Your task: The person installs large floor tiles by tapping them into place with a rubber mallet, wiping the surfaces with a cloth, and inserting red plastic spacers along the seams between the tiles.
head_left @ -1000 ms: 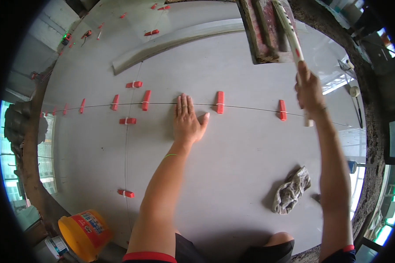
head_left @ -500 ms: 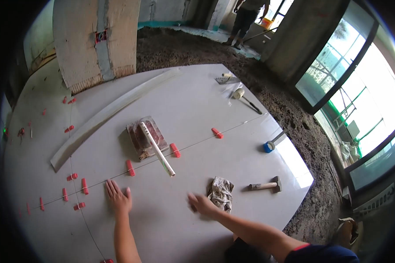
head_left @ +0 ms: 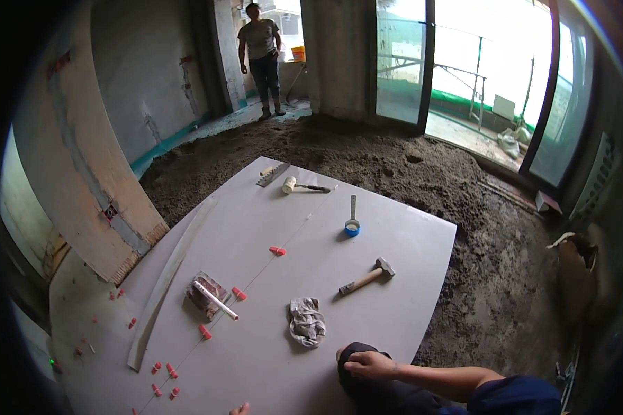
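Observation:
My right hand (head_left: 370,365) rests on my bent knee in dark trousers (head_left: 358,389), its fingers curled together and no object showing in them. Only a few fingertips of my left hand (head_left: 241,409) show at the lower edge, apart from each other and over the pale tile; the rest of it is cut off. Nearest to both hands is a crumpled, stained rag (head_left: 307,322). A hammer (head_left: 367,277) with a wooden handle lies beyond my right hand. Further left, a white tube (head_left: 216,300) lies across a reddish-brown block (head_left: 204,296).
Red tile-levelling wedges (head_left: 239,294) line the tile joint. A long pale strip (head_left: 166,297), a mallet (head_left: 291,185), a notched trowel (head_left: 273,174) and a blue-rimmed suction cup (head_left: 352,227) lie on the tiles. Rough mortar (head_left: 422,162) borders them. A person (head_left: 262,52) stands at the back.
My view has swung right and up. My right hand has gone from above the tile by the rag to my knee. My left hand, earlier flat on the tile, is now mostly out of view.

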